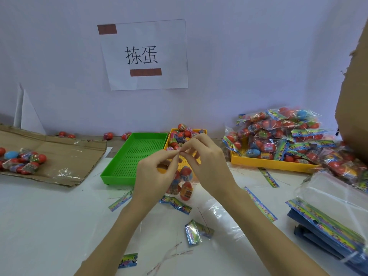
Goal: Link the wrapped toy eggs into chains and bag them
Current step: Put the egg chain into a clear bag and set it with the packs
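Observation:
My left hand [157, 174] and my right hand [207, 160] meet above the table's middle, each pinching the top of a clear wrapper. From that wrapper hangs a short chain of wrapped toy eggs [184, 185], red and orange, dangling between my wrists. Behind my hands a yellow tray [203, 131] holds several loose wrapped eggs. A heap of filled bags of eggs [282, 136] lies on another yellow tray [266, 163] at the right.
An empty green tray [123, 174] sits left of centre. Flattened cardboard [65, 154] at the left carries several eggs [22, 161]. Stacked clear bags with coloured headers [330, 216] lie at the right. Printed header strips [176, 204] litter the white table. A cardboard box wall [354, 96] rises at the far right.

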Demonstrator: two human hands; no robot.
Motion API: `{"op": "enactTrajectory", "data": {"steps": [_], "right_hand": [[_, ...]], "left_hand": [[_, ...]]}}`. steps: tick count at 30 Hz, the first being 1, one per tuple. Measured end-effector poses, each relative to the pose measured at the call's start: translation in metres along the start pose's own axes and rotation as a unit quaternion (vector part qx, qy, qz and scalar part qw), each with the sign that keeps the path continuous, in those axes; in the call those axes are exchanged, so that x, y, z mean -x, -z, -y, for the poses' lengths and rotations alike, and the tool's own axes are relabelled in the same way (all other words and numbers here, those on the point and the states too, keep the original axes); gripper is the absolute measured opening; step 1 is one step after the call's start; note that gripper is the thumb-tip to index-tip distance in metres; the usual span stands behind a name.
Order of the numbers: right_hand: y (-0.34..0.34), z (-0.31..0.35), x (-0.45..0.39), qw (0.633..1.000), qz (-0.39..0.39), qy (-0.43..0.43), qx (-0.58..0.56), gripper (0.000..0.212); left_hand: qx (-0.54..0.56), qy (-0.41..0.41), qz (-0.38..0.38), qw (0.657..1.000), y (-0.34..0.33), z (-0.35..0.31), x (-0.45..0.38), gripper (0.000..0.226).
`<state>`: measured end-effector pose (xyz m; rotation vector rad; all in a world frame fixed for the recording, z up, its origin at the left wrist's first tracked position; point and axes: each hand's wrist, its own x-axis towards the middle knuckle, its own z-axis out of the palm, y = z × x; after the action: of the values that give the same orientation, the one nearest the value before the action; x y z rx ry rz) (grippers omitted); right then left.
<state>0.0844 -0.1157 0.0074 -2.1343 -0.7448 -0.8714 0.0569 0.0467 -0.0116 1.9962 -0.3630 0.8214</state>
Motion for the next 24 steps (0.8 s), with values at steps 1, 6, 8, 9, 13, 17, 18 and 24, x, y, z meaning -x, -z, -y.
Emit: {"op": "enactTrajectory", "data": {"steps": [1,6,8,9,13,17,18,24], "right_hand": [[0.0,-0.001,0.0,1.0,0.01,0.012,0.005,0.008],[0.002,-0.002,0.002,0.996,0.019,0.072,0.046,0.012],[0.002,-0.002,0.002,0.995,0.012,0.084,0.054,0.012],[0.002,-0.001,0.003,0.995,0.01,0.087,0.057,0.011],[0.002,-0.001,0.004,0.996,0.004,0.074,0.059,0.005],[0.003,-0.001,0.004,0.998,0.007,0.047,0.045,0.006],[0.003,0.0,0.004,0.998,0.008,0.041,0.043,0.006],[0.017,-0.013,-0.004,0.997,-0.048,-0.06,0.027,0.012]], "left_hand": [[-0.005,-0.006,0.0,1.0,0.0,0.0,0.0,0.019],[-0.028,-0.028,0.0,0.999,0.002,-0.001,0.0,0.017],[-0.034,-0.036,-0.005,0.999,0.002,-0.002,0.001,0.014],[-0.034,-0.039,-0.006,0.999,0.002,-0.003,0.001,0.014],[-0.034,-0.052,0.008,0.998,0.001,-0.002,0.001,0.018],[-0.018,-0.043,0.009,0.999,-0.001,-0.004,0.001,0.017],[-0.013,-0.035,0.008,0.999,-0.001,-0.004,0.002,0.016],[0.038,0.068,0.015,0.997,0.005,-0.003,-0.002,0.018]]}}
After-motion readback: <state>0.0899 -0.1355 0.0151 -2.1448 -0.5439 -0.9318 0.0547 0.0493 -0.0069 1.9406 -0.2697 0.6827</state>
